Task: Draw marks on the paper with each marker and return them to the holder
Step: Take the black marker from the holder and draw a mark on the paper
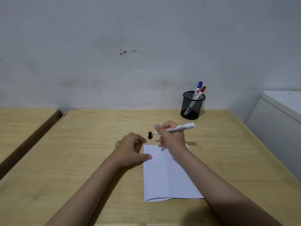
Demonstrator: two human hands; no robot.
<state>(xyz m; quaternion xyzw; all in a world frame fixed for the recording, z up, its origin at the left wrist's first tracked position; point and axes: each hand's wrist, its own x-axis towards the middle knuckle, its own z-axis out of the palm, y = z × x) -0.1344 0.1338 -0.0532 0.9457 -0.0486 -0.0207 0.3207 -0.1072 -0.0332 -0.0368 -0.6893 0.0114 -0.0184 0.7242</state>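
A white sheet of paper (167, 175) lies on the wooden table (81, 152), folded along its near edge. My right hand (171, 137) hovers over the paper's far edge, shut on a white marker (180, 127) held nearly level, tip pointing left. Just off that tip a small black cap (150, 135) stands on the table. My left hand (132, 147) rests on the table with fingers loosely curled, its thumb touching the paper's left edge. A black mesh holder (192, 106) stands at the back right, with a blue-capped marker (198, 88) and a red-capped marker (201, 92) in it.
A grey wall rises right behind the table. A second wooden surface (24, 128) lies to the left across a dark gap. A white cabinet (276, 121) stands against the table's right side.
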